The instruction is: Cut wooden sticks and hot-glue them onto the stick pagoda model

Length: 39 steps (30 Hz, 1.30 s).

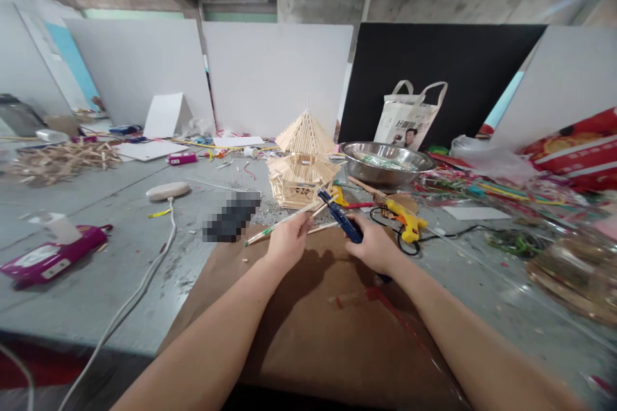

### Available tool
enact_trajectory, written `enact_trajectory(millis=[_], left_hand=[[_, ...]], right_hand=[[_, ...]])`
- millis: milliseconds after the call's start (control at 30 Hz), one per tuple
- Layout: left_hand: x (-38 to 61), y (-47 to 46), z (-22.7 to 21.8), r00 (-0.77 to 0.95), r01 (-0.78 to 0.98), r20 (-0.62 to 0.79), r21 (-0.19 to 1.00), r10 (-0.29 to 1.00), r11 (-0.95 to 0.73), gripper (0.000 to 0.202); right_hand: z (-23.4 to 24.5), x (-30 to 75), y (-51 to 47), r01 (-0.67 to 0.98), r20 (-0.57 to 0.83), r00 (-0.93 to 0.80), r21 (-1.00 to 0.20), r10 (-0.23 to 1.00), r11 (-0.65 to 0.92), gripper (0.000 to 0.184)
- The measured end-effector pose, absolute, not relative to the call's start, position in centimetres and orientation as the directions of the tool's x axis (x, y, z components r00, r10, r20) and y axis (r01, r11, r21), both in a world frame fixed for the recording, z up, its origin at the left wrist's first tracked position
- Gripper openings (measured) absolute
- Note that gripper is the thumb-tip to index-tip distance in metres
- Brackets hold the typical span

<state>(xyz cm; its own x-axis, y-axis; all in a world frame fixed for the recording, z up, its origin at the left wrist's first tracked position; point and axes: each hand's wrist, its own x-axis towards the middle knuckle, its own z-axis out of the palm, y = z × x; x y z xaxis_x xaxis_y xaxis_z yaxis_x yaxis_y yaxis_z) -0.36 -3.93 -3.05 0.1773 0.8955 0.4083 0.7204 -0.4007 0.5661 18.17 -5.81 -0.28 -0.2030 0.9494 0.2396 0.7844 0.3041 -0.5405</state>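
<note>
My left hand [288, 241] is closed around a thin wooden stick [319, 209], whose far end reaches the jaws of a dark blue plier-like cutter [343, 217]. The fingers of my right hand [373, 244] wrap the cutter's handles. A slim rod with a green end [258, 236] lies to the left of my left hand; whether it is held cannot be made out. Another pale stick [322, 227] shows between my hands. Just beyond them stands a small model pavilion [304, 164] of wooden sticks with a pointed roof. Brown board [308, 334] lies under my hands.
Right of the model are a steel bowl [385, 164] and a yellow glue gun [407, 221] with a black cord. A blurred-out dark object [232, 217], a white puck with a cable [168, 191], a purple device [55, 253] and a stick pile [62, 159] lie left.
</note>
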Motion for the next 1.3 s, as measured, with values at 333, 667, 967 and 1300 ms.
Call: enact_trajectory(millis=[333, 667, 967, 1300], left_hand=[[-0.44, -3.92, -3.04, 0.168, 0.781, 0.391, 0.508, 0.905, -0.365, 0.033], [-0.46, -3.75, -3.20, 0.182, 0.746, 0.400, 0.539, 0.898, -0.392, 0.033], [-0.40, -3.77, -3.09, 0.189, 0.756, 0.396, 0.525, 0.898, -0.391, 0.035], [-0.40, -3.84, -3.02, 0.186, 0.702, 0.418, 0.577, 0.889, -0.418, 0.035]], right_hand=[[-0.32, 18.17, -5.81, 0.789, 0.246, -0.200, -0.534, 0.949, 0.304, 0.041], [-0.44, 18.23, -5.82, 0.799, 0.237, -0.186, -0.528, 0.954, 0.287, 0.043], [-0.69, 18.27, -5.77, 0.807, 0.252, -0.205, -0.503, 0.946, 0.309, 0.045], [-0.70, 18.20, -5.69, 0.797, 0.255, -0.195, -0.521, 0.947, 0.305, 0.045]])
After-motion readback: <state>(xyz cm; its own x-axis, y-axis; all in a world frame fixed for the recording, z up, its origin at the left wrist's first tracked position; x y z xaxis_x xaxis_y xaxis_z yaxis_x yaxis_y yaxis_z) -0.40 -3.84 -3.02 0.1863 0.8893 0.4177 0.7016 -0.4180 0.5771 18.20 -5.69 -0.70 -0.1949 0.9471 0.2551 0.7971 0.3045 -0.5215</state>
